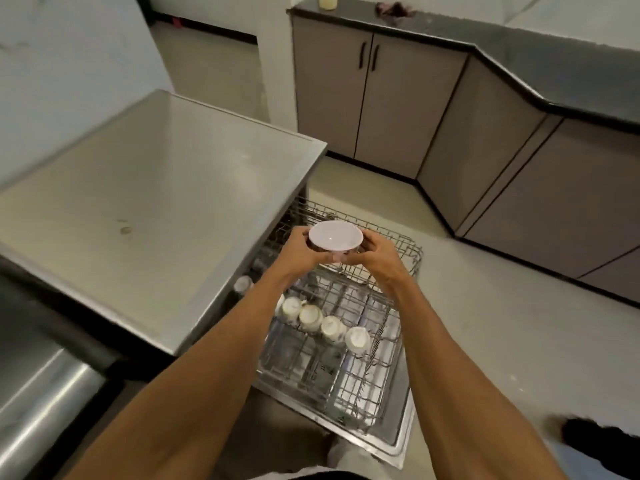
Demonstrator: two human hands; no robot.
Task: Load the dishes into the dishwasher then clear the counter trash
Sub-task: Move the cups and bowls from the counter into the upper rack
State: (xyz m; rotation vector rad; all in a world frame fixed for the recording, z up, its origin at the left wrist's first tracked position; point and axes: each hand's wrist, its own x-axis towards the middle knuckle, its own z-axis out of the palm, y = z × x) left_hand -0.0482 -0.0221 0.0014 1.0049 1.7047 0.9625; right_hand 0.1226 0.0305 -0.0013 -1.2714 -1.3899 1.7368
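Two bare arms reach up from the bottom of the frame; the left hand [297, 251] and the right hand [378, 258] meet in the middle of the frame; both hold one small white round bowl [335, 237], each grip curled round a side of it, the left on its left side and the right on its right side; the bowl sits open side up, in the air above the far part of the grey wire dishwasher rack [363, 386]; the rack is pulled out over the open dishwasher door [401, 441]; a row of small white cups [332, 327] lies tipped in the rack, below the hands; the shiny steel worktop [156, 188] fills the left of the frame, just beside the rack; a dark worktop [519, 64] on brown cupboards [391, 109] runs along the upper right; a cream jar [328, 1] stands at its far end.
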